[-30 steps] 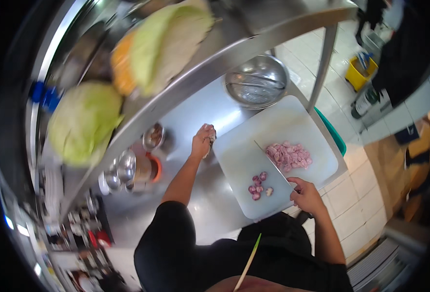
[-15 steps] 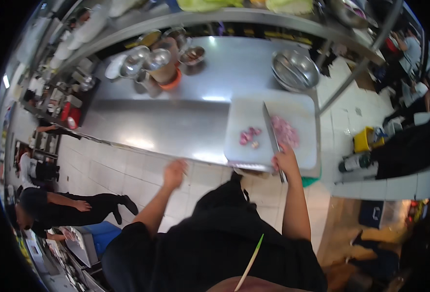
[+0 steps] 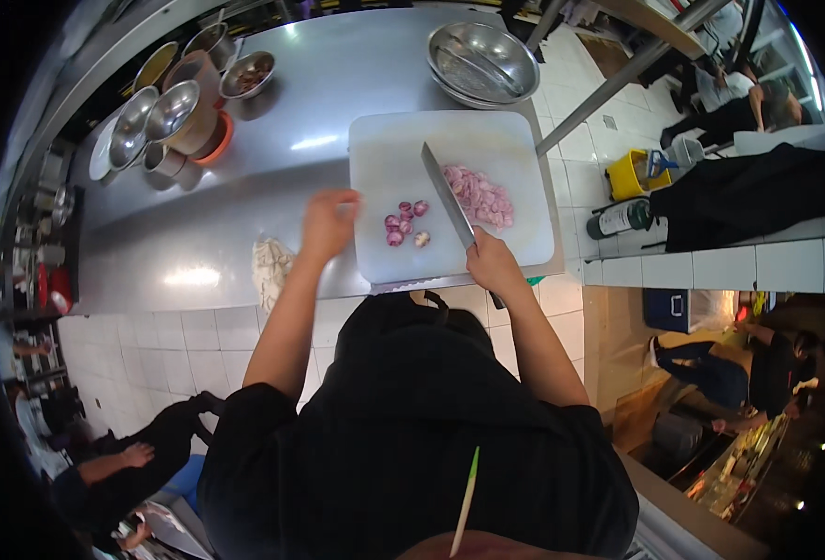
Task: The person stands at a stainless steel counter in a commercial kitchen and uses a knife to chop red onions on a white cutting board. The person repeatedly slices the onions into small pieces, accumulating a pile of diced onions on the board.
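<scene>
Fingers of the right hand [image 3: 495, 261] clamp a knife [image 3: 446, 194] mid-frame, while the left hand [image 3: 328, 227] is too blurred to tell finger spread.

No text legible; white label [image 3: 623, 217] on green cylinder [image 3: 596, 227] too small to read
</scene>
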Action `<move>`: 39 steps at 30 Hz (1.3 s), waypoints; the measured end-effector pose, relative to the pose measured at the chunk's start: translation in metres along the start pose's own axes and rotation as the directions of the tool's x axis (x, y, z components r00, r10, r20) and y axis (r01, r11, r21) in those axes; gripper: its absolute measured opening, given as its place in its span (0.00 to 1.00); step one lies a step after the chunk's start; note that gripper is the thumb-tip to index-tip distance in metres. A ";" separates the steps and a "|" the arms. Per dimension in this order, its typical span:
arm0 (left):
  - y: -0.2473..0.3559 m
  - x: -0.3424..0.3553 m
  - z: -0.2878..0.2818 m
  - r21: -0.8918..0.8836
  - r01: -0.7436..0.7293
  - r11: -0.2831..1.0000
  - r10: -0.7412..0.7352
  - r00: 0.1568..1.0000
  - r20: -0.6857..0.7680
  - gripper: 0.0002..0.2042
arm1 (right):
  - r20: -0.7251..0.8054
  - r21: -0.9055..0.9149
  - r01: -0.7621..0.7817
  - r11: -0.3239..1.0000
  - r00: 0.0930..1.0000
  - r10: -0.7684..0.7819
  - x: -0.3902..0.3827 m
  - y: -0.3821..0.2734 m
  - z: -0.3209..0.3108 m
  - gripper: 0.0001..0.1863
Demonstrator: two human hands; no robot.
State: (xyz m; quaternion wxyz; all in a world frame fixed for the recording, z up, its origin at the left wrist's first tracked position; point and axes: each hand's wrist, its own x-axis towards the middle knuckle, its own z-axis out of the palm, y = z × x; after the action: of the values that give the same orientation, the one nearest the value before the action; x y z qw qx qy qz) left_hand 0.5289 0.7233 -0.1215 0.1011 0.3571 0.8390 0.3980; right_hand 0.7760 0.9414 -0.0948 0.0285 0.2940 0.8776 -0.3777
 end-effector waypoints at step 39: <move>0.081 0.027 0.090 0.137 -0.286 0.948 0.244 0.934 0.262 0.03 | 0.166 -0.195 0.046 0.980 0.986 -0.013 -0.027 -0.019 -0.030 0.17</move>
State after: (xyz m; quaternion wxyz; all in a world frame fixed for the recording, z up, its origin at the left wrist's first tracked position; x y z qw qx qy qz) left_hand 0.5920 0.8300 -0.1181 0.1165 0.5205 0.7956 0.2873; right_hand 0.7926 0.9378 -0.0541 0.1241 0.2447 0.9097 -0.3118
